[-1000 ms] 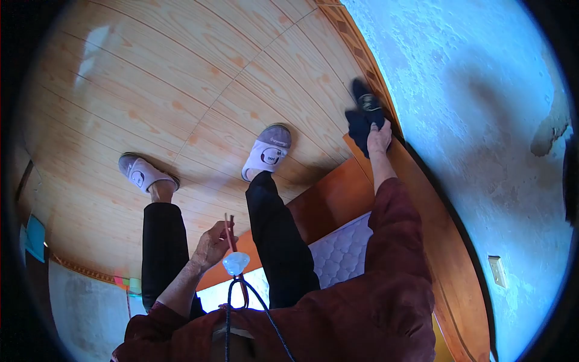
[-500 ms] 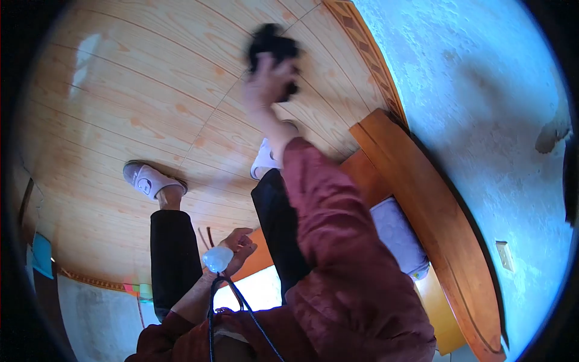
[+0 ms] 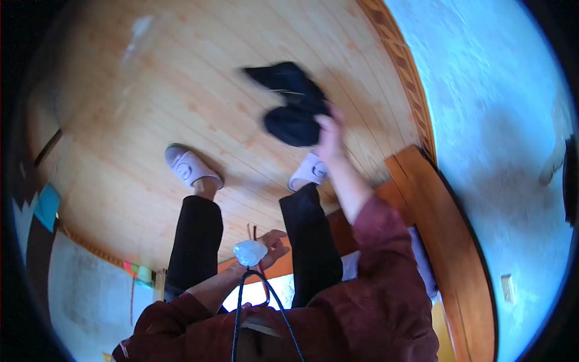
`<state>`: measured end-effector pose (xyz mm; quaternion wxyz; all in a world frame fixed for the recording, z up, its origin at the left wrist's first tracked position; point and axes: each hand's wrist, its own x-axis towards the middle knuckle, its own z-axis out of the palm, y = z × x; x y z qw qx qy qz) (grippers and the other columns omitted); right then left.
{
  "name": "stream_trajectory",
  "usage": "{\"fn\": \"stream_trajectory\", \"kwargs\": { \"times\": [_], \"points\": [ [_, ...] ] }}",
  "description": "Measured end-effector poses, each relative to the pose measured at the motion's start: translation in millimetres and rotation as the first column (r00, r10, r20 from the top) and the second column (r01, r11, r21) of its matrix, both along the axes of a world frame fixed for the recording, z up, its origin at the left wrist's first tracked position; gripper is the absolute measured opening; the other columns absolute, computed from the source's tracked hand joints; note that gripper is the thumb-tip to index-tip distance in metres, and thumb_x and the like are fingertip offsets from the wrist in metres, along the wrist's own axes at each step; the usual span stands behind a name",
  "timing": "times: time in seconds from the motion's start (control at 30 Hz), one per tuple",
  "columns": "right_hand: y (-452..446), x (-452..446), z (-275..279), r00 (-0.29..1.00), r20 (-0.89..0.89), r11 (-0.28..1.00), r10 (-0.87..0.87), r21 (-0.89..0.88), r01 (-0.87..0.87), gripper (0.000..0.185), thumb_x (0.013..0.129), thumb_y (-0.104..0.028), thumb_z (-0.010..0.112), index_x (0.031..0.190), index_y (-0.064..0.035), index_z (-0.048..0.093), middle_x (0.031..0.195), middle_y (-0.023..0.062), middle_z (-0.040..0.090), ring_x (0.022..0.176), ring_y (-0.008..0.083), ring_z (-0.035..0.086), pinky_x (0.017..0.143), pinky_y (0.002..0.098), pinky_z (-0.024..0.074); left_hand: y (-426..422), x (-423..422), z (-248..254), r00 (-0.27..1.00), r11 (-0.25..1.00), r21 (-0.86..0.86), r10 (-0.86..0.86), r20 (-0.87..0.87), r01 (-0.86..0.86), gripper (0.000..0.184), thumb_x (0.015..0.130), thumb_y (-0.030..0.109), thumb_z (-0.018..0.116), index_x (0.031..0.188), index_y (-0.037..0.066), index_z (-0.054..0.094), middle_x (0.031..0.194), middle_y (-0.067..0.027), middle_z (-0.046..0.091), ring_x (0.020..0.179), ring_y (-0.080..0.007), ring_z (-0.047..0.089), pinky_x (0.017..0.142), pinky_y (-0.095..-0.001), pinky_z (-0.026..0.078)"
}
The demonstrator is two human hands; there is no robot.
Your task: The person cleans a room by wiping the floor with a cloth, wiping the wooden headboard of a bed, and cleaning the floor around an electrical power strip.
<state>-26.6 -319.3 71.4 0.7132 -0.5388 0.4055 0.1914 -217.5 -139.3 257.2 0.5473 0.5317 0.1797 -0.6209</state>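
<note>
A: Please tell me, what does the right hand (image 3: pixel 331 142) have?

B: It has a soft black cloth bundle (image 3: pixel 294 123) with two long lobes. The bundle is blurred, so I cannot say if these are socks or shoes.

A: How does it lie relative to the fingers of this hand?

B: They pinch its near right edge. The thumb (image 3: pixel 325 123) is on top of the cloth, and the other fingers are mostly hidden. From this grip both lobes reach to the left, one farther from the person and one nearer, with a notch between them.

A: And where is the bundle in the room?

B: It is over the light wood-plank floor (image 3: pixel 145 102), in front of the pale lilac right slipper (image 3: pixel 309 171), and well apart from the pale lilac left slipper (image 3: pixel 188 166). I cannot tell how high it is.

A: What about the left hand (image 3: pixel 272 248)?

B: It is low, between the black trouser legs (image 3: pixel 196 235). Its fingers are a little spread and slightly bent, and I see nothing in them. A milky white pendant (image 3: pixel 249 252) on a dark cord covers a part of this hand.

A: What is on the right side?

B: There is a long brown wooden board (image 3: pixel 437 211), just beside the pale blue wall (image 3: pixel 512 139)
</note>
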Motion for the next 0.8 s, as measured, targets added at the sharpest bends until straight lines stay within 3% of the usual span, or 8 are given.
{"fn": "stream_trajectory", "kwargs": {
  "times": [0.13,0.23,0.33,0.43,0.6,0.63,0.73,0.8],
  "points": [
    [-129,-29,-30,0.965,-0.074,0.875,-0.252,-0.442,0.195,0.061,0.068,-0.001,0.057,0.128,-0.0044,0.047,0.117,0.0133,0.057,0.104,0.0272,0.059,0.095,0.0424,0.0482,5,2,1,0.995,0.994,-0.037,0.102,-0.007,-0.102,0.041,0.090,0.024,0.066,0.123,0.003,0.052,0.093,-0.0110,0.063,0.089,-0.0215,0.065,0.078,-0.0361,0.053],
    [-169,-25,-49,0.924,-0.200,0.823,-0.327,-0.541,0.174,0.059,0.075,0.000,0.053,0.133,-0.0107,0.046,0.121,0.0142,0.056,0.099,0.0278,0.062,0.077,0.0405,0.0572,7,-1,4,0.994,0.994,0.010,0.105,0.030,-0.106,0.042,0.089,0.023,0.066,0.123,0.003,0.053,0.095,-0.0115,0.063,0.089,-0.0213,0.064,0.078,-0.0354,0.053],
    [-137,-5,-76,0.932,-0.353,0.742,-0.080,-0.645,-0.181,0.062,0.078,-0.005,0.055,0.139,-0.0093,0.041,0.124,0.0147,0.056,0.104,0.0300,0.061,0.086,0.0411,0.0532,14,4,4,0.985,0.988,-0.013,0.155,0.080,-0.155,0.041,0.088,0.021,0.067,0.123,0.002,0.053,0.094,-0.0109,0.063,0.086,-0.0214,0.064,0.076,-0.0350,0.053],
    [-49,28,-81,0.795,-0.573,0.252,0.200,-0.754,-0.607,0.072,0.075,-0.014,0.061,0.143,-0.0129,0.038,0.129,0.0283,0.045,0.111,0.0407,0.055,0.097,0.0403,0.0440,20,6,14,0.957,0.962,-0.030,0.272,0.102,-0.270,0.042,0.088,0.020,0.068,0.123,0.003,0.053,0.095,-0.0110,0.062,0.087,-0.0225,0.064,0.077,-0.0358,0.053],
    [175,30,-76,0.695,-0.428,-0.058,0.577,-0.871,-0.488,0.063,0.079,-0.016,0.064,0.137,-0.0216,0.040,0.127,0.0252,0.040,0.109,0.0399,0.053,0.087,0.0476,0.0450,35,14,19,0.965,0.971,-0.046,0.239,0.112,-0.235,0.041,0.090,0.020,0.064,0.125,0.003,0.052,0.100,-0.0122,0.062,0.094,-0.0259,0.063,0.083,-0.0372,0.051],
    [226,29,-70,0.665,-0.489,0.021,0.564,-0.797,-0.604,0.056,0.084,-0.025,0.064,0.135,-0.0212,0.040,0.129,0.0235,0.040,0.109,0.0405,0.053,0.089,0.0490,0.0441,36,11,18,0.942,0.963,-0.029,0.268,0.200,-0.268,0.041,0.088,0.023,0.065,0.122,0.004,0.052,0.096,-0.0131,0.063,0.091,-0.0286,0.063,0.080,-0.0392,0.051],
    [357,8,-67,0.537,-0.347,0.177,0.769,-0.692,-0.700,0.064,0.074,-0.010,0.065,0.134,-0.0188,0.045,0.135,0.0288,0.035,0.120,0.0426,0.044,0.099,0.0483,0.0370,33,-9,10,0.856,0.939,0.006,0.310,0.414,-0.343,0.043,0.084,0.028,0.067,0.118,0.004,0.053,0.090,-0.0151,0.064,0.086,-0.0342,0.064,0.076,-0.0433,0.051],
    [418,-9,-76,0.490,-0.127,0.406,0.862,-0.405,-0.819,0.061,0.074,-0.006,0.059,0.134,-0.0115,0.048,0.129,0.0236,0.048,0.117,0.0351,0.050,0.099,0.0426,0.0403,39,-9,8,0.843,0.933,0.007,0.322,0.431,-0.359,0.044,0.084,0.028,0.066,0.118,0.004,0.052,0.092,-0.0155,0.064,0.088,-0.0343,0.064,0.077,-0.0435,0.051]
  ]
}}
